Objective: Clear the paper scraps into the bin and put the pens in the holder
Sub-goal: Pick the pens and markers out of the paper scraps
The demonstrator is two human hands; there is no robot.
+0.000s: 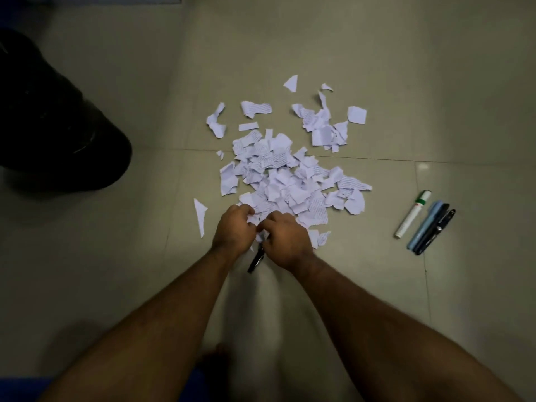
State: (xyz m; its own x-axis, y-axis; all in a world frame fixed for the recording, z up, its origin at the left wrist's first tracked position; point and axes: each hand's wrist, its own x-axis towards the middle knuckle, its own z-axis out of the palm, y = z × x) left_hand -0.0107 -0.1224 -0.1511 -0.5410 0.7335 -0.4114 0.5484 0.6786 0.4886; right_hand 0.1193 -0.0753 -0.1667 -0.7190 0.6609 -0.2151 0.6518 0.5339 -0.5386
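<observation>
A heap of torn white paper scraps (285,175) lies on the tiled floor, with smaller clusters (324,126) and loose pieces beyond it. My left hand (234,230) and my right hand (285,242) are together at the heap's near edge, fingers curled into the scraps. A black pen (255,261) pokes out from under my right hand, which appears to grip its upper end. To the right lie a white marker with a green band (412,214), a light blue pen (425,226) and a black pen (436,232), side by side.
A large black object, possibly a bin bag (52,120), fills the left side of the floor. A long thin scrap (200,216) lies left of my left hand. A blue edge (26,388) shows at the bottom left.
</observation>
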